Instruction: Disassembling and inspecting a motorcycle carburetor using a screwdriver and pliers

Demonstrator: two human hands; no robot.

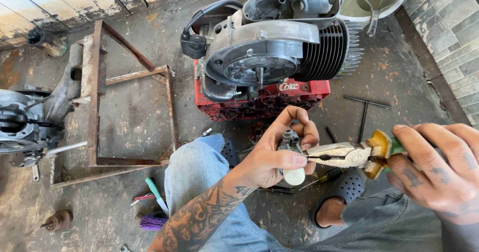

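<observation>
My left hand (279,152) grips a small grey metal part (291,141) with a white rounded end (294,176), held above my knees. My right hand (439,169) is closed on the handles of a pair of pliers (349,155), worn yellow and green. The plier jaws point left and meet the small part near my left thumb. Straight ahead, an air-cooled engine (272,47) with black cooling fins rests on a red plastic crate (264,102).
A rusty metal frame (100,92) stands on the concrete floor to the left, with another engine part (22,125) beyond it. A T-handle wrench (364,115) lies at the right. A screwdriver (327,176), small hand tools (152,197) and a purple brush (152,222) lie near my legs. A basin (374,0) sits at the top right.
</observation>
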